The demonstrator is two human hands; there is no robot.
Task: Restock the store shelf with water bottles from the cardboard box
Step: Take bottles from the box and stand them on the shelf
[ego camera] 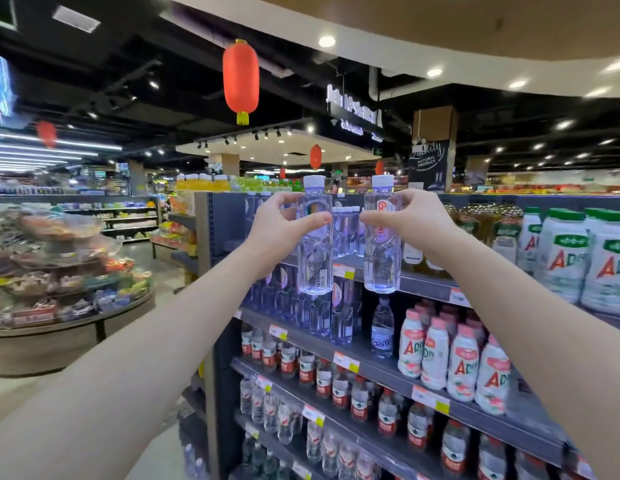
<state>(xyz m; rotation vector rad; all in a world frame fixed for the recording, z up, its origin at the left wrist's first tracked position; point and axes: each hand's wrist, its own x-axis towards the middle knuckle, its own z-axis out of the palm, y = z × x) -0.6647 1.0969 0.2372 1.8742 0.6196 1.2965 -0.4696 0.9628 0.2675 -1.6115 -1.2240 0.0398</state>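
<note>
I hold two clear water bottles with pale caps upright in front of the grey store shelf (422, 284). My left hand (280, 223) grips the left water bottle (315, 265) near its shoulder. My right hand (410, 216) grips the right water bottle (383, 265), whose red logo faces me. Both bottles hang at the height of the upper shelf, where similar clear bottles (345, 232) stand in a row behind them. The cardboard box is out of view.
Lower shelves hold more clear bottles (322, 317), red-labelled water bottles (301, 365) and pink-capped white drink bottles (457, 362). Large green-capped white bottles (578, 258) stand to the right. A round display stand of packaged goods (66, 278) sits left across the aisle.
</note>
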